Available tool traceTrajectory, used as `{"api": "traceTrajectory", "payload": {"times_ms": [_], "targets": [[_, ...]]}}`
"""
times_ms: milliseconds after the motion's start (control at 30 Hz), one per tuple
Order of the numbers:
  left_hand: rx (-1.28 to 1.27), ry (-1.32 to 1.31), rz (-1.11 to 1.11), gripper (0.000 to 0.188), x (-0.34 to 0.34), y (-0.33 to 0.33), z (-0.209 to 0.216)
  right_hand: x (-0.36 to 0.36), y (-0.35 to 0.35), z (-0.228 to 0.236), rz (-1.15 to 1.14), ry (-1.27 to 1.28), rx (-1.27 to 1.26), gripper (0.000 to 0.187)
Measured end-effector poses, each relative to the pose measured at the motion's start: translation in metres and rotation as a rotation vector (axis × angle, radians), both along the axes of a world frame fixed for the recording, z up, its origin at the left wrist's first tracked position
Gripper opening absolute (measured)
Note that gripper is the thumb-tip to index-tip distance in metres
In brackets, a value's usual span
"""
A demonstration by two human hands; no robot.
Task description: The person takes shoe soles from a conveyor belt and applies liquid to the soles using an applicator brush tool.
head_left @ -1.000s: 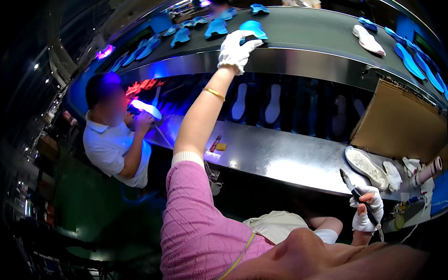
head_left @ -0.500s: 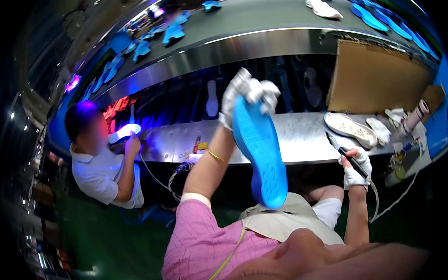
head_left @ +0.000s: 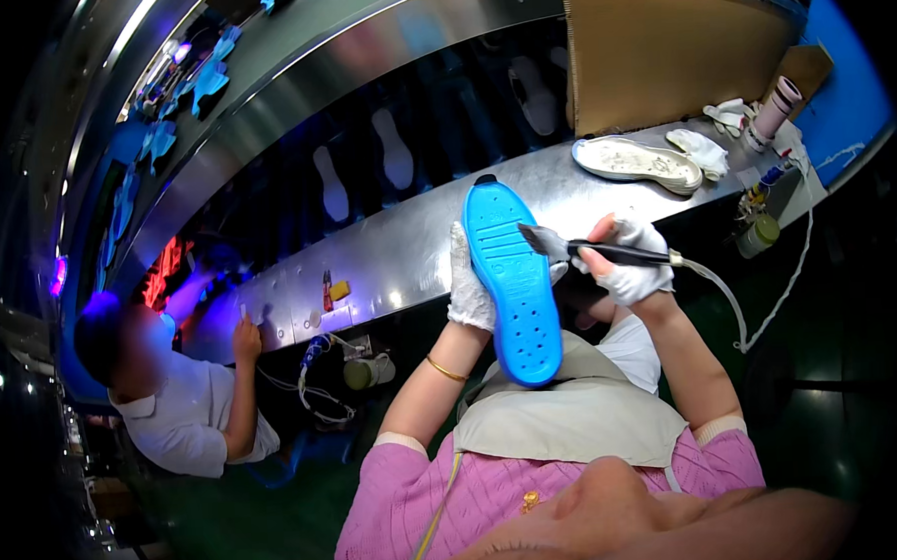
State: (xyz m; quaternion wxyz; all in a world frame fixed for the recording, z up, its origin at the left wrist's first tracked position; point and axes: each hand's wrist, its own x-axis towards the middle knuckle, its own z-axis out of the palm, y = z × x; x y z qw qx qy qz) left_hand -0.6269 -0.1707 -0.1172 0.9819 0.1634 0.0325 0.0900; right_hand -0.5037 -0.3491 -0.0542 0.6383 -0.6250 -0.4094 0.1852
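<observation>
A blue shoe sole point(head_left: 513, 277) is held up over my lap, with its grooved and dimpled face toward me. My gloved left hand point(head_left: 472, 287) grips it along the left edge, and its fingertips show at the right edge. In my gloved right hand point(head_left: 631, 259) is a brush point(head_left: 607, 252) with a black handle and a tube at its back end. The bristles are at the sole's right edge, beside the grooves; whether they touch it I cannot tell. Bare fingertips of the right hand show past the glove.
A metal ledge point(head_left: 392, 244) runs across in front of me. On it lie a white sole point(head_left: 639, 165), a white cloth point(head_left: 698, 154) and a pink bottle point(head_left: 773, 111) at the right. A cardboard sheet point(head_left: 674, 55) stands behind. At the left sits a co-worker point(head_left: 178, 392). Blue pieces lie on the conveyor point(head_left: 288, 32).
The blue sole has come down and turned, its dimpled end toward me. My right hand has brought the brush leftward to the sole. The view has swung to the right.
</observation>
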Motion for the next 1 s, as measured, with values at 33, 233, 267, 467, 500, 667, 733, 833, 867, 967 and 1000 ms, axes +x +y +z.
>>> {"api": "traceTrajectory", "payload": {"times_ms": [33, 233, 267, 467, 500, 667, 733, 833, 867, 967, 1000], "targets": [[-0.029, -0.036, 0.031, 0.094, 0.005, -0.004, -0.001, 0.001, 0.012, 0.001, -0.051, -0.043, -0.041, 0.012], [-0.374, -0.314, -0.015, 0.097, 0.018, -0.034, -0.002, 0.005, 0.032, 0.004, -0.036, 0.114, 0.187, 0.014], [-0.164, -0.2, 0.068, 0.098, 0.019, -0.039, -0.003, 0.004, 0.034, 0.004, -0.035, 0.137, 0.216, 0.015], [0.212, 0.098, 0.31, 0.087, 0.025, -0.047, -0.008, -0.008, 0.04, 0.002, -0.167, -0.223, 0.169, 0.018], [0.202, 0.114, 0.316, 0.08, 0.026, -0.047, -0.009, -0.012, 0.038, 0.002, -0.071, -0.087, 0.173, 0.02], [0.095, 0.063, 0.207, 0.082, 0.023, -0.037, -0.014, -0.014, 0.028, 0.003, -0.071, 0.153, 0.127, 0.018], [0.165, 0.105, 0.22, 0.085, 0.02, -0.035, -0.012, -0.014, 0.026, 0.003, -0.143, -0.061, 0.178, 0.017], [0.218, 0.078, 0.169, 0.091, 0.02, -0.033, -0.005, -0.018, 0.025, 0.001, -0.02, -0.407, 0.156, 0.021], [0.241, 0.064, 0.173, 0.093, 0.02, -0.033, -0.002, -0.021, 0.023, 0.0, 0.086, -0.276, 0.176, 0.018], [0.293, 0.148, 0.21, 0.093, 0.017, -0.029, 0.004, -0.021, 0.018, -0.003, 0.006, -0.106, 0.128, 0.014], [0.275, 0.183, 0.225, 0.091, 0.018, -0.027, 0.005, -0.022, 0.018, -0.005, -0.084, -0.206, 0.141, 0.015]]}}
